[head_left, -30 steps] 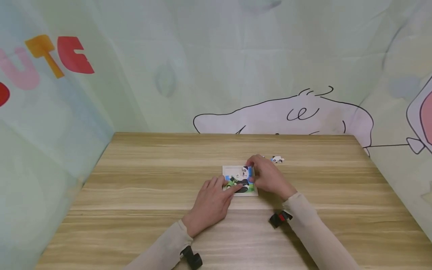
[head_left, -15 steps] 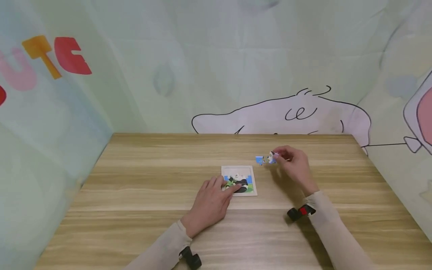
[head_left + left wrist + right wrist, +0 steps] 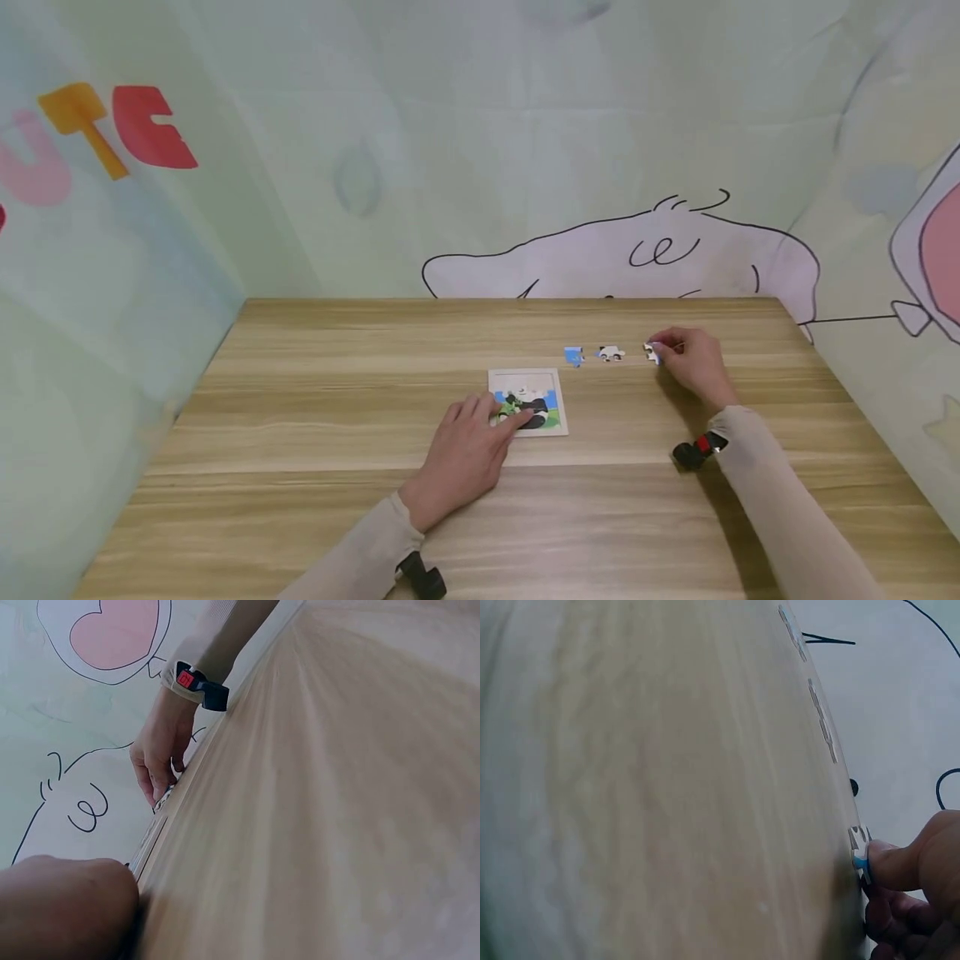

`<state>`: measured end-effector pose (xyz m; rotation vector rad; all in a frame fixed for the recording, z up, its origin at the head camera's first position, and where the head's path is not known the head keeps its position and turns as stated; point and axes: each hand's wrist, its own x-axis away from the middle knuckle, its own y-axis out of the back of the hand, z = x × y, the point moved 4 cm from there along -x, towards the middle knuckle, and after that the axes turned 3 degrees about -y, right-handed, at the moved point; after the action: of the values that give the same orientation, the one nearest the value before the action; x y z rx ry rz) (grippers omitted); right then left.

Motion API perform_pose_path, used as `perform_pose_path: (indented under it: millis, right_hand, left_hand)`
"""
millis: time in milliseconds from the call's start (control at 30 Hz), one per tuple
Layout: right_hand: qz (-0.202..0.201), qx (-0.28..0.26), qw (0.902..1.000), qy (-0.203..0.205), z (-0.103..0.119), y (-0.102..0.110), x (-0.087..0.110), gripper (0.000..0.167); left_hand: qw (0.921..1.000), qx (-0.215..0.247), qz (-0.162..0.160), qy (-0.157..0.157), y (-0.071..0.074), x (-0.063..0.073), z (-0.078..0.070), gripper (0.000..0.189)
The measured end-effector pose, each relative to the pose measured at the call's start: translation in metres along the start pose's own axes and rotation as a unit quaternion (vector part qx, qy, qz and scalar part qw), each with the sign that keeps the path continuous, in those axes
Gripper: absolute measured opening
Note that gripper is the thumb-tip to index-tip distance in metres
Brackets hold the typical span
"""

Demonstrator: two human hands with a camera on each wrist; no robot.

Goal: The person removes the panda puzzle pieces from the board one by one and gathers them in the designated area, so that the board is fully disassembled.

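Note:
In the head view, my left hand rests at the lower left of a small square jigsaw puzzle tray, its index finger stretched across the panda picture. The lower part of the picture is filled with pieces; the upper part shows bare board. Off to the right, my right hand pinches a puzzle piece between thumb and fingers at the tabletop. The right wrist view shows this piece with a bit of blue under the thumb. Two loose pieces lie between tray and right hand: a blue one and a panda-face one.
A wood-grain table carries everything. Behind it hangs a pale printed backdrop with cartoon drawings, meeting the table's far edge. Each wrist wears a small black camera, such as the right one.
My right hand has lifted a piece from the tray's upper right corner and carried it right, past the two loose pieces, to the tabletop. My left hand stays on the tray.

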<state>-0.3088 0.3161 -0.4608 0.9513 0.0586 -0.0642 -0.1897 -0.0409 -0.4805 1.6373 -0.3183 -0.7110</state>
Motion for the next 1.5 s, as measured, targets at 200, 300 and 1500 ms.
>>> perform_pose_path:
  millis: [200, 300, 1500]
  right_hand:
    - [-0.048, 0.013, 0.9984, 0.026, 0.012, -0.003, 0.002, 0.016]
    - [-0.058, -0.008, 0.9977, 0.034, 0.028, -0.009, 0.011, 0.019]
    - [0.182, -0.100, 0.9731, 0.100, 0.167, -0.118, 0.053, 0.005]
  left_hand:
    - [1.0000, 0.005, -0.003, -0.001, -0.001, 0.002, -0.001, 0.045]
    - [0.9996, 0.029, -0.002, 0.003, 0.000, 0.003, -0.002, 0.045]
    - [0.9998, 0.000, -0.018, -0.010, 0.003, 0.006, -0.003, 0.039]
